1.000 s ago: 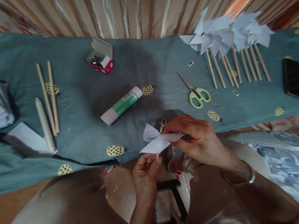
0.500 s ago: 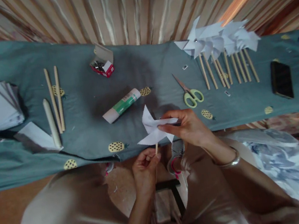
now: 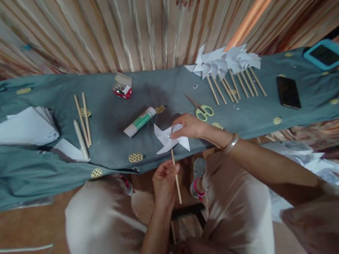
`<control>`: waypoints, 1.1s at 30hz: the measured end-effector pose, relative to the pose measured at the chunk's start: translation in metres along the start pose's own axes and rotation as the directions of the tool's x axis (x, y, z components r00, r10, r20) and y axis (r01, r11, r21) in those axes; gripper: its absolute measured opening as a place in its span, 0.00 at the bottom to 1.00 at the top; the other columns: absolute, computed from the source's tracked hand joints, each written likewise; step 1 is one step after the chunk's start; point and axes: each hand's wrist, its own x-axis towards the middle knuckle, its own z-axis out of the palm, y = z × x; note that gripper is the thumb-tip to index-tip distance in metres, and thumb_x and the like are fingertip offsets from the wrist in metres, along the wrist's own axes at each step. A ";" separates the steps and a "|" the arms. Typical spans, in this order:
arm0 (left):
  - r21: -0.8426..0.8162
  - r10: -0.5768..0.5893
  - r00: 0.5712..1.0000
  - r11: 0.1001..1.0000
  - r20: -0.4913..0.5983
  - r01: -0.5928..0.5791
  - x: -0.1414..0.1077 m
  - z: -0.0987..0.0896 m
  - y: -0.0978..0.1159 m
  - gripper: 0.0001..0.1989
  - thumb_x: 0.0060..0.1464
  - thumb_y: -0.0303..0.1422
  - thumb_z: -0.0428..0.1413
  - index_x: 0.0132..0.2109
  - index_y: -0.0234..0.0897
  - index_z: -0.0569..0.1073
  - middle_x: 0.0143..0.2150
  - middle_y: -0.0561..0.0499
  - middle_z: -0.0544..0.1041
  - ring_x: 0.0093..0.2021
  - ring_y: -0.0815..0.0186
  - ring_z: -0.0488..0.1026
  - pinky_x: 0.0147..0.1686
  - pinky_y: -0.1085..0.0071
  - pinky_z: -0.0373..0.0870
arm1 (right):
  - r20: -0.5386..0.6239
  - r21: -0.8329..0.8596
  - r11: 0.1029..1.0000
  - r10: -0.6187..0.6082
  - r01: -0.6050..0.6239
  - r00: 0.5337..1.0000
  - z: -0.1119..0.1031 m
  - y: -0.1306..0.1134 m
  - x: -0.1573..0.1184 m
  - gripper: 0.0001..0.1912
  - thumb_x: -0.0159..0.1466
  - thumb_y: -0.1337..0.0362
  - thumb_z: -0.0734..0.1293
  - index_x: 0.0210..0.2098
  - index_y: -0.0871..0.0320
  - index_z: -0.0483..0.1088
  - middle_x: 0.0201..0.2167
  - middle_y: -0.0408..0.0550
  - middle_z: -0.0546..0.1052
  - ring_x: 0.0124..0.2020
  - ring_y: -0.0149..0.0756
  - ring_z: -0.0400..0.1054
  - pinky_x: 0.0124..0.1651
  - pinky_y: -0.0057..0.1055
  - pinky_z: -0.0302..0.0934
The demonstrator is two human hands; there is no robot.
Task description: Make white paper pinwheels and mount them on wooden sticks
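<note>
The left hand (image 3: 164,178), nearly closed, pinches the stick (image 3: 178,191). The right hand (image 3: 189,127), nearly closed too, pinches the white pinwheel (image 3: 165,142) by its middle, over the table's (image 3: 109,142) near edge. The pinwheel has turned face up, so it looks put together. Scissors (image 3: 198,105) lie farther right.

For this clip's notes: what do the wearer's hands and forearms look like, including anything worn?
The left hand and right hand are ungloved. A shiny, silver-coloured bangle circles the right wrist; none shows on the left wrist. No sleeve covers the visible forearms.
</note>
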 end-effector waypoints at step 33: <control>-0.024 -0.083 0.994 0.996 0.077 0.085 -0.003 0.003 0.006 0.18 0.25 0.34 0.72 0.27 0.33 0.77 0.21 0.56 0.73 0.22 0.76 0.66 0.26 0.78 0.61 | 0.310 -0.291 0.950 0.207 -0.114 0.928 -0.019 -0.040 0.024 0.04 0.55 0.69 0.74 0.30 0.63 0.76 0.22 0.41 0.74 0.25 0.26 0.66 0.31 0.22 0.61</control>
